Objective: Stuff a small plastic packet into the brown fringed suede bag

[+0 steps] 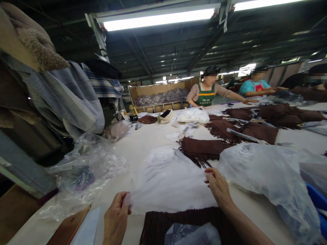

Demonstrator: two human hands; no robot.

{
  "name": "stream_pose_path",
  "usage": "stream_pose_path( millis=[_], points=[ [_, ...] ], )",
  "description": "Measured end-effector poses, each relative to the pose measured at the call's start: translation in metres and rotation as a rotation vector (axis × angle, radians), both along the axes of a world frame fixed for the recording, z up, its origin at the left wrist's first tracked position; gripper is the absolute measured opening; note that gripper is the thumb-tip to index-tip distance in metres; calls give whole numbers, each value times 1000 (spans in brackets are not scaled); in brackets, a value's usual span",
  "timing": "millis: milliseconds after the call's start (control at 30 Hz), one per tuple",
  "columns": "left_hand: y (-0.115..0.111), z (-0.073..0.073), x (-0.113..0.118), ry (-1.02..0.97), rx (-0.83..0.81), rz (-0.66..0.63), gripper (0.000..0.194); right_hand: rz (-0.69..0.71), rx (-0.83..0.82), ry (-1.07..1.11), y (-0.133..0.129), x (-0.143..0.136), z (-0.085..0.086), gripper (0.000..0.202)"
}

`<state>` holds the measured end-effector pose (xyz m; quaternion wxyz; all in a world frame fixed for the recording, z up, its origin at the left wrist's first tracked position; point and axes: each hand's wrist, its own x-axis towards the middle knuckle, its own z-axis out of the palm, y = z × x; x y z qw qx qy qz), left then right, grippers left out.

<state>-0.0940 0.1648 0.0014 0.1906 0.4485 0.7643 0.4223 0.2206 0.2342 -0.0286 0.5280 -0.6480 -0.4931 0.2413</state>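
A translucent white plastic bag (168, 185) with printed text lies stretched flat between my two hands. My left hand (117, 214) pinches its near left corner. On the other side, my right hand (217, 183) grips the bag's right edge, fingers curled over it. Just below the bag, close to my body, lies a folded dark brown fringed scarf (153, 228) with a crumpled clear plastic piece (194, 234) on top. Another brown fringed scarf (204, 148) rests beyond the bag, near my right hand.
Crumpled clear bags (84, 170) lie at left, beside a clipboard-like brown board (67, 228). A large translucent bag (265, 170) sits at right. Across the table (122, 153), a co-worker in a green apron (205, 95) reaches over more brown scarves (276, 115). Cloth garments (61, 92) hang at left.
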Motion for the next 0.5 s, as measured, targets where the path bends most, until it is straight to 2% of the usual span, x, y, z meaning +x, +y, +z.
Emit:
stream_pose_path(
  millis=[100, 200, 400, 500],
  points=[
    [2, -6, 9, -218, 34, 14, 38, -24, -62, 197, 9, 1, -1, 18],
    [9, -6, 16, -525, 103, 57, 37, -23, -60, 279, 12, 2, 0, 19],
    [23, 0, 18, -1076, 124, 204, 16, 1, 14, 123, -8, 9, 5, 23],
    [27, 0, 20, -1229, 82, 273, 19, 82, 42, 27, -21, 9, 6, 23]
  ],
)
